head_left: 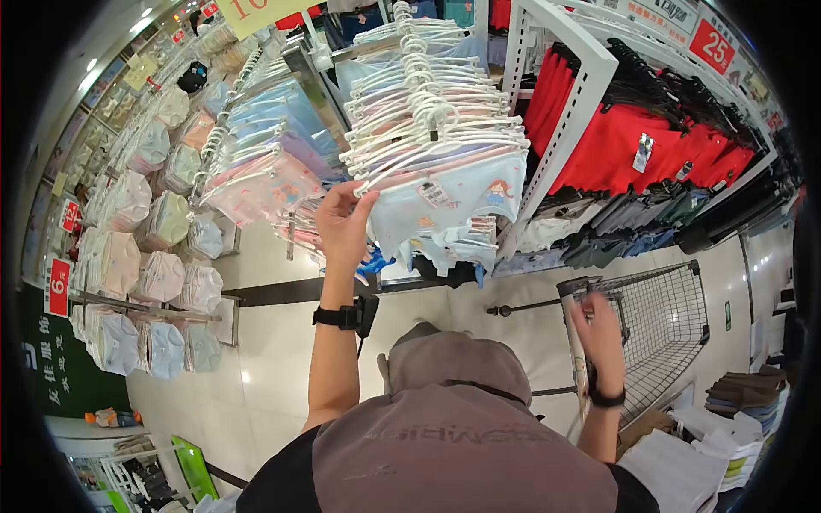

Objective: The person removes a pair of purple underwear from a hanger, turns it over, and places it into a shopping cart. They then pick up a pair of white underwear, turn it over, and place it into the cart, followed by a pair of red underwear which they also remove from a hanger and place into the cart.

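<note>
At the far rack, I have my left hand (344, 224) closed on a white hanger (428, 141) carrying pale blue cartoon-print underwear (449, 205). My right hand (596, 329) grips the cart (667, 316) rail. Risk: crowded neighbouring hangers may snag and drop.

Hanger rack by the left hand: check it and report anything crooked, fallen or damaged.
Nothing stands out. The white hangers hang in an even row, the front printed garment sits straight, and the left hand grips its edge. Nothing lies on the floor below.
</note>
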`<action>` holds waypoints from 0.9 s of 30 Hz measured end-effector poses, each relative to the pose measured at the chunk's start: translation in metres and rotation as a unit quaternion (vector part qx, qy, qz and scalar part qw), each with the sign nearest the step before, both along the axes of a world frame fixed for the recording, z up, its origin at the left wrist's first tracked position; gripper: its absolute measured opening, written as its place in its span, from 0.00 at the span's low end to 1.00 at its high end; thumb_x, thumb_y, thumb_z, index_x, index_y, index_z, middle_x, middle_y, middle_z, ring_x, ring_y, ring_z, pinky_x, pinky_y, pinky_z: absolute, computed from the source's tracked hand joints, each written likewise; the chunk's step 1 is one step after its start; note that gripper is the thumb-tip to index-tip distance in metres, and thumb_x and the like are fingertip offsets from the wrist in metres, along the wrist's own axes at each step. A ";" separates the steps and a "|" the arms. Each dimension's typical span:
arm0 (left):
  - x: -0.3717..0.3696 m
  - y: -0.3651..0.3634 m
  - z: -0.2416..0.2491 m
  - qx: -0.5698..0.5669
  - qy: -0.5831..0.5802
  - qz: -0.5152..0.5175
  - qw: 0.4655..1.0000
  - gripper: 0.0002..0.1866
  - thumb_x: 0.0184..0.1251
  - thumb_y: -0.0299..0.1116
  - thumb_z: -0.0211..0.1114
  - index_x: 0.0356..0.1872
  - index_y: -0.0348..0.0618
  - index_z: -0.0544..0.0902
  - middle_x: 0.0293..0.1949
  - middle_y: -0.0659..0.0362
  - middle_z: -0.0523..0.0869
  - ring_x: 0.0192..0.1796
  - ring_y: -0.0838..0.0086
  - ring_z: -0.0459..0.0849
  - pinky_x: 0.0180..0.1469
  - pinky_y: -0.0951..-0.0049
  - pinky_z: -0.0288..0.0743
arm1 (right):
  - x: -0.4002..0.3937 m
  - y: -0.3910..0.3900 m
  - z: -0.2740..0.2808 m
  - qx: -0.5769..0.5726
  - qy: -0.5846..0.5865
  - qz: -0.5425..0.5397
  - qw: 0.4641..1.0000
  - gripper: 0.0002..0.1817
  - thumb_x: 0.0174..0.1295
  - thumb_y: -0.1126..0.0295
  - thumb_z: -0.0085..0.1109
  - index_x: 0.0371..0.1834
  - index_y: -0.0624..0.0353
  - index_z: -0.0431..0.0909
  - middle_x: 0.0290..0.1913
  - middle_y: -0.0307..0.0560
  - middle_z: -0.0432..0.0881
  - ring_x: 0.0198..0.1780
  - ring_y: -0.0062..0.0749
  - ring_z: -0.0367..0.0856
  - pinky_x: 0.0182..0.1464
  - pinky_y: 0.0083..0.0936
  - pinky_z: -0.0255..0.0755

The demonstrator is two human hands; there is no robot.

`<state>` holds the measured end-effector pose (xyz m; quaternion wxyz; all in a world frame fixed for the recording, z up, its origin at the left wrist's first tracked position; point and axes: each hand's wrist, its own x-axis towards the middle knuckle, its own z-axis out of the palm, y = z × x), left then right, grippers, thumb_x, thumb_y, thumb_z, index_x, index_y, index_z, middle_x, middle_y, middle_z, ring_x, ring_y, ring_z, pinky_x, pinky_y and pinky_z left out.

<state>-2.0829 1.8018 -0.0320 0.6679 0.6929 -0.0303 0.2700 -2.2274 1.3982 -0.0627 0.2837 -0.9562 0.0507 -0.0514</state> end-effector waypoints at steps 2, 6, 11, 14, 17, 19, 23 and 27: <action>0.003 -0.001 0.007 0.016 -0.029 0.003 0.999 0.11 0.59 0.24 0.74 0.42 0.36 0.82 0.30 0.66 0.81 0.33 0.86 0.76 0.35 0.84 0.69 | 0.059 0.021 0.017 0.030 -0.128 0.051 0.990 0.16 0.62 0.63 0.63 0.41 0.67 0.75 0.37 0.60 0.80 0.41 0.56 0.78 0.44 0.39 0.72; -0.006 -0.012 0.026 0.075 -0.048 -0.003 0.996 0.12 0.58 0.22 0.73 0.43 0.35 0.82 0.29 0.67 0.78 0.31 0.86 0.74 0.34 0.85 0.68 | 0.119 0.080 0.084 0.087 -0.267 0.081 0.956 0.24 0.59 0.63 0.67 0.53 0.68 0.73 0.50 0.62 0.77 0.52 0.55 0.75 0.54 0.39 0.69; -0.038 -0.036 0.023 -0.010 0.005 -0.031 0.999 0.11 0.60 0.21 0.71 0.43 0.36 0.82 0.28 0.68 0.78 0.30 0.87 0.74 0.32 0.85 0.67 | 0.116 0.109 0.121 0.010 -0.412 0.180 0.893 0.33 0.53 0.64 0.69 0.61 0.65 0.69 0.63 0.57 0.72 0.62 0.52 0.68 0.62 0.42 0.64; -0.068 -0.058 0.025 -0.040 0.055 -0.027 0.997 0.10 0.61 0.20 0.70 0.43 0.36 0.82 0.29 0.67 0.81 0.30 0.88 0.75 0.31 0.86 0.68 | 0.106 0.130 0.103 0.053 -0.464 0.241 0.851 0.28 0.53 0.68 0.69 0.56 0.64 0.72 0.56 0.54 0.77 0.56 0.51 0.74 0.57 0.42 0.68; -0.080 -0.082 0.028 -0.087 0.045 -0.070 0.993 0.11 0.61 0.20 0.70 0.45 0.36 0.82 0.29 0.66 0.82 0.31 0.88 0.78 0.33 0.86 0.69 | 0.096 0.157 0.125 0.046 -0.444 0.324 0.834 0.20 0.55 0.66 0.68 0.48 0.63 0.76 0.45 0.51 0.81 0.46 0.49 0.79 0.49 0.37 0.72; -0.090 -0.089 0.036 -0.092 0.047 -0.069 0.992 0.12 0.59 0.20 0.70 0.45 0.36 0.81 0.31 0.65 0.84 0.34 0.85 0.82 0.36 0.86 0.72 | 0.100 0.165 0.127 0.047 -0.187 0.408 0.892 0.18 0.55 0.68 0.66 0.48 0.62 0.78 0.43 0.50 0.81 0.39 0.47 0.80 0.44 0.36 0.73; -0.104 -0.089 0.041 -0.121 0.036 -0.065 0.990 0.14 0.60 0.20 0.70 0.47 0.35 0.82 0.32 0.62 0.85 0.35 0.84 0.83 0.36 0.84 0.75 | 0.109 0.156 0.130 0.125 -0.124 0.459 0.871 0.16 0.57 0.57 0.65 0.39 0.59 0.81 0.37 0.48 0.81 0.35 0.45 0.80 0.38 0.35 0.74; -0.116 -0.069 0.026 -0.014 0.108 -0.085 0.990 0.07 0.62 0.24 0.71 0.39 0.35 0.84 0.27 0.65 0.83 0.30 0.89 0.77 0.31 0.88 0.68 | 0.109 0.153 0.149 0.130 -0.113 0.521 0.836 0.13 0.58 0.61 0.65 0.38 0.59 0.81 0.35 0.46 0.82 0.36 0.42 0.80 0.36 0.34 0.72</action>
